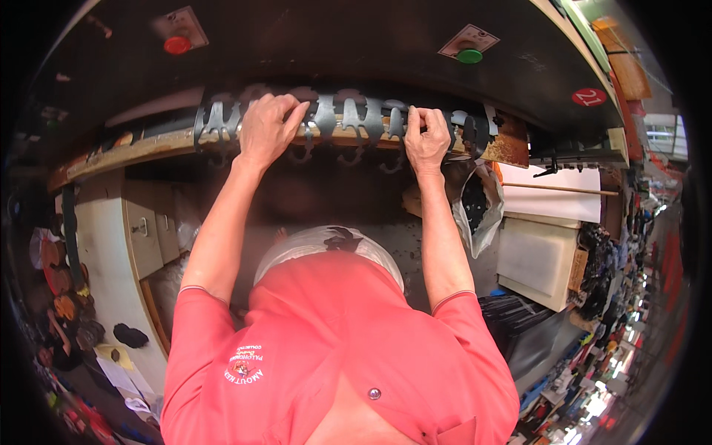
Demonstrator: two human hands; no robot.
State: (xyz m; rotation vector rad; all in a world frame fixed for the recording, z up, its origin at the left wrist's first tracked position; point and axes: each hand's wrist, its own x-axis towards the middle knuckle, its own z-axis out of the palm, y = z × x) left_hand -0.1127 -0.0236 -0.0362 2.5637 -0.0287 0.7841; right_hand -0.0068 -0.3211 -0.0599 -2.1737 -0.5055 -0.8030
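Observation:
A dark, thin sheet (324, 115) with several curved cut-outs stretches along the front of the black machine, hanging in strips over a wooden edge. My left hand (268, 127) pinches the sheet's upper part left of the middle, thumb and fingers pressed together. To its right, my right hand (428, 139) is closed on the sheet too, its fingers bent and its thumb against them. Pale wood shows through the gaps between the strips. Exactly how much of the sheet lies under the fingers is hidden.
The black machine front (334, 44) above carries a red button (177, 45) and a green button (469, 55). Below lies a worn wooden board (163, 144). A white bag of dark pieces (477, 204) hangs at right, above a pale box (535, 259). A cabinet (141, 230) stands left.

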